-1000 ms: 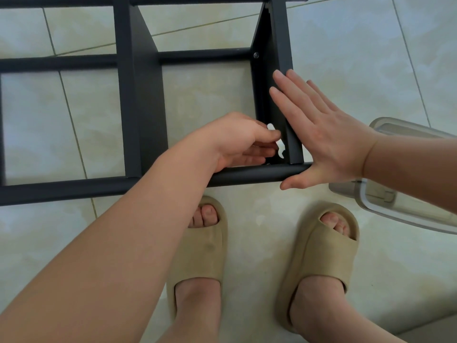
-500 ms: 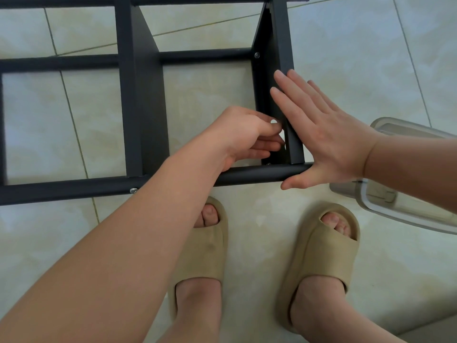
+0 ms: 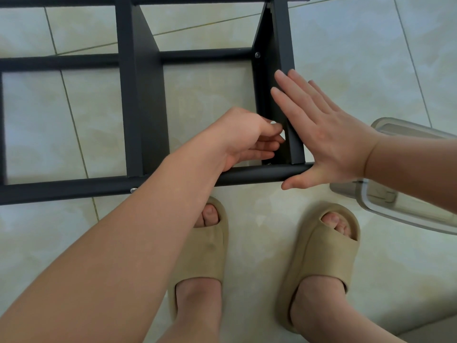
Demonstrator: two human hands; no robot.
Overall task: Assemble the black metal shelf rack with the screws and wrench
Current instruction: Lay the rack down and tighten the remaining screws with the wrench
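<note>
Pale floor tiles [image 3: 346, 58] are spanned by the black metal shelf rack [image 3: 146, 95] lying on them, with a clear lidded container [image 3: 408, 211] near its right end. The end upright [image 3: 284, 45] is braced from outside by the right hand [image 3: 329, 134], fingers straight and flat. Inside it, a small pale piece [image 3: 273, 123], too small to identify, is pinched in the curled fingers of the left hand [image 3: 247, 137]. Should the bracing slacken, the upright could shift and the piece be dropped or misaligned.
</note>
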